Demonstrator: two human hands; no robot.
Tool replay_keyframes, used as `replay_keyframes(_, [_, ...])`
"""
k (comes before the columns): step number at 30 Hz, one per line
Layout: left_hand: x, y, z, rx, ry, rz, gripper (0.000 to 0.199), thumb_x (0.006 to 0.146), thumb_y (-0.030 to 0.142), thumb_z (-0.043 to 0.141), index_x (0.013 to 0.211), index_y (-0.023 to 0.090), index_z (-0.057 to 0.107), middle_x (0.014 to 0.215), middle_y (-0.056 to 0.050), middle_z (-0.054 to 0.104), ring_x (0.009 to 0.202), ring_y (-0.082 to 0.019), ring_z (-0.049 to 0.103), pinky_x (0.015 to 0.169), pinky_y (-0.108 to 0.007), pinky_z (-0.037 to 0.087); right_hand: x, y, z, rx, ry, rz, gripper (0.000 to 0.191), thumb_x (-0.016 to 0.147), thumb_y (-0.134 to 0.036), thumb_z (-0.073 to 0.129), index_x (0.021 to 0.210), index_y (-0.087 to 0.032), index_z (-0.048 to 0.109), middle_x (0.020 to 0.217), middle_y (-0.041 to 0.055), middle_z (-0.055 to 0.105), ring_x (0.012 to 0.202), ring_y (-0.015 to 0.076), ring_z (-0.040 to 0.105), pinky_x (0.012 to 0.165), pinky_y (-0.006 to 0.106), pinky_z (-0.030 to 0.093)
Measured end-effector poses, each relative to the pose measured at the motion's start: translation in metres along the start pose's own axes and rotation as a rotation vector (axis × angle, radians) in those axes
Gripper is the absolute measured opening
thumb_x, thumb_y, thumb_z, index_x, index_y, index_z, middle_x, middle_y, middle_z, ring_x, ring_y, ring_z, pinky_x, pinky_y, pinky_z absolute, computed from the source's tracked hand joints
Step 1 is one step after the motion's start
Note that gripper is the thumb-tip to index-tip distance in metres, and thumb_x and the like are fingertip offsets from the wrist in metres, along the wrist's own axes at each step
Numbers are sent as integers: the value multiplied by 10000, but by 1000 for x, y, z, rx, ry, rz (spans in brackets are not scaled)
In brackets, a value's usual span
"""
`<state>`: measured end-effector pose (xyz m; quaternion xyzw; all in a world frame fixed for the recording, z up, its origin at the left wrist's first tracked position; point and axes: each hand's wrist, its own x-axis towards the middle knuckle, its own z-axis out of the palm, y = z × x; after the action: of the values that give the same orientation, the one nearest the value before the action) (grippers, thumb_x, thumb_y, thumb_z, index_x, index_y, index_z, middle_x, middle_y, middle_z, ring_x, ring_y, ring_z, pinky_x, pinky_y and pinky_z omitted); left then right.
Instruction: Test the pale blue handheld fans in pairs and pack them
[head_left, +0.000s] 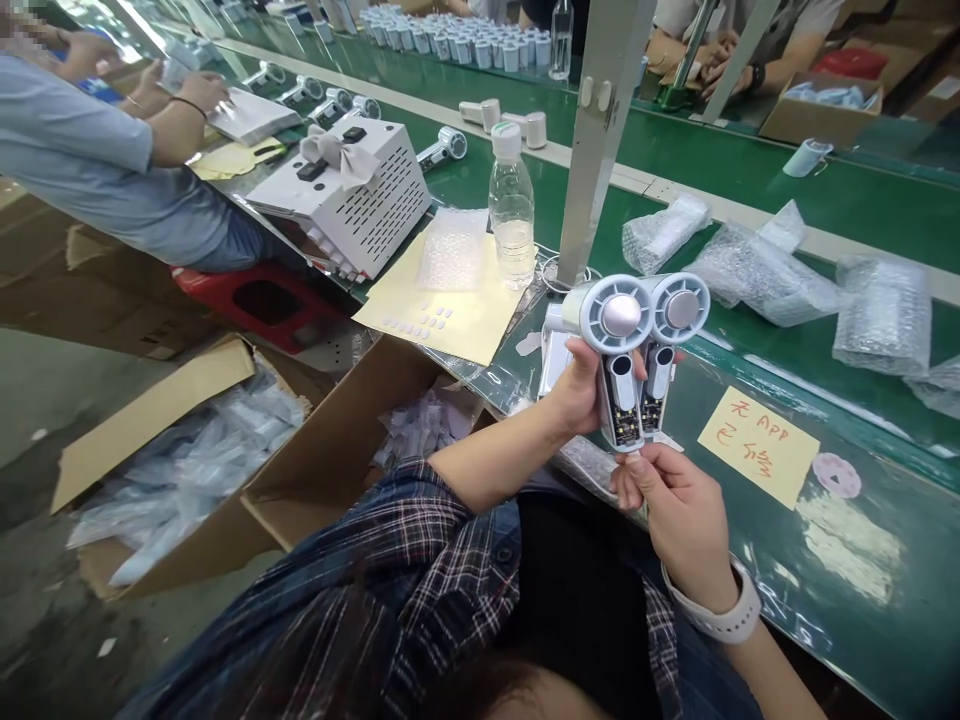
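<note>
My left hand (pixel 583 392) is closed around two pale blue handheld fans, held side by side above the bench's near edge. The nearer fan (pixel 621 316) and the second fan (pixel 681 310) both have round silver centres in their ribbed heads. Their handles lack a front cover, so circuit boards (pixel 625 424) show. Right at the nearer handle's bottom end, my right hand (pixel 679 505) pinches with thumb and fingers; what lies between the fingertips is too small to make out. Behind my left hand stands a whitish object (pixel 553 355), partly hidden.
A yellow note (pixel 761 445) lies right of my hands. Bubble-wrapped items (pixel 772 270) lie beyond. A metal post (pixel 600 140), a clear bottle (pixel 514 210) and a white vented box (pixel 375 200) stand along the bench. Cartons (pixel 187 500) sit at lower left; a co-worker's arm (pixel 176 130) is at left.
</note>
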<state>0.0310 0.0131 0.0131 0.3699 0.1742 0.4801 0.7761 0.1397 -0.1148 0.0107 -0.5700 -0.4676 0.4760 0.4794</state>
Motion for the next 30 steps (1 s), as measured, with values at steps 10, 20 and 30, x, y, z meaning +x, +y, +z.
replay_keyframes(10, [-2, -1, -1, 32, 45, -20, 992, 444, 1173, 499, 645, 203, 562, 1063, -184, 795, 1188, -377, 734, 966, -480, 630, -3, 4, 11, 120, 70, -22, 441, 995, -564, 723, 724, -223, 650, 534, -24, 556, 528, 161, 588, 586, 315, 538])
replay_keyframes(20, [-8, -4, 3, -47, 86, 38, 954, 549, 1148, 500, 654, 201, 539, 1131, -169, 774, 1307, -394, 672, 993, -501, 626, -4, -1, 2, -261, 37, -156, 414, 1042, -550, 625, 775, -235, 652, 672, -2, 591, 637, 176, 581, 605, 295, 457])
replay_keyframes(30, [-10, 11, 1, -171, 63, -25, 966, 620, 1162, 337, 650, 205, 468, 1184, -150, 771, 1169, -329, 743, 928, -476, 649, -4, 7, 1, -156, 57, -171, 299, 1050, -429, 660, 833, -235, 727, 757, 21, 720, 725, 192, 687, 705, 308, 522])
